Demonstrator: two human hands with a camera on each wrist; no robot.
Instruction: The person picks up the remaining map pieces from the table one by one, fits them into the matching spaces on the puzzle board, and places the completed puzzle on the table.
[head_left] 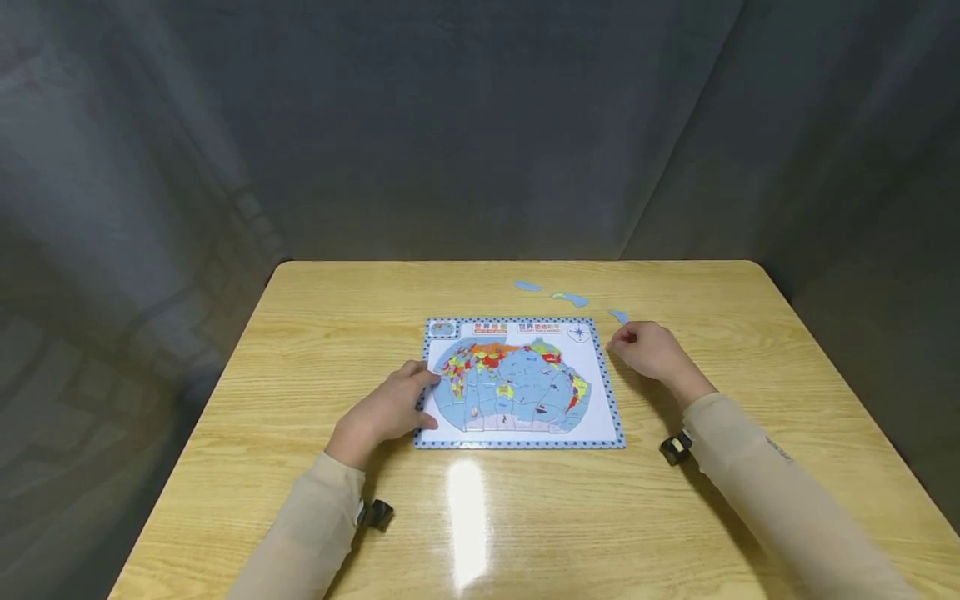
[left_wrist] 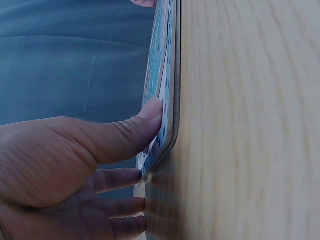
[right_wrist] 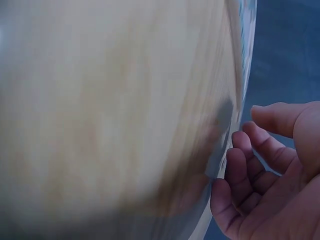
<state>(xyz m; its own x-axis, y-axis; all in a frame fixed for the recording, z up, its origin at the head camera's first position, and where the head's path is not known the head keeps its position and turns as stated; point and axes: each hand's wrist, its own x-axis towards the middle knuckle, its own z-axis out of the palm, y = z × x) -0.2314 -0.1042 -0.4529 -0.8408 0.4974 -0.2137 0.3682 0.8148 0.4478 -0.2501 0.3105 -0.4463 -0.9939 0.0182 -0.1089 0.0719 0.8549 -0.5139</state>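
A world map jigsaw puzzle (head_left: 525, 383) lies flat on the table inside a white board with a blue dotted border (head_left: 517, 444). At the board's left edge is my left hand (head_left: 392, 406), thumb and fingers spread. In the left wrist view, the thumb (left_wrist: 150, 109) rests on the dotted border near a corner. My right hand (head_left: 651, 352) is just past the board's right edge, fingers loosely bent. Thumb and index fingertip stand slightly apart in the right wrist view, with nothing seen between them. A small blue puzzle piece (head_left: 618, 317) lies just beyond these fingers.
Behind the board, a blue puzzle piece (head_left: 528, 286) and a blue-and-yellow puzzle piece (head_left: 572, 299) lie loose on the wooden table (head_left: 315, 333). A dark grey curtain (head_left: 480, 133) hangs around the back and sides. Each wrist wears a small black camera (head_left: 677, 448).
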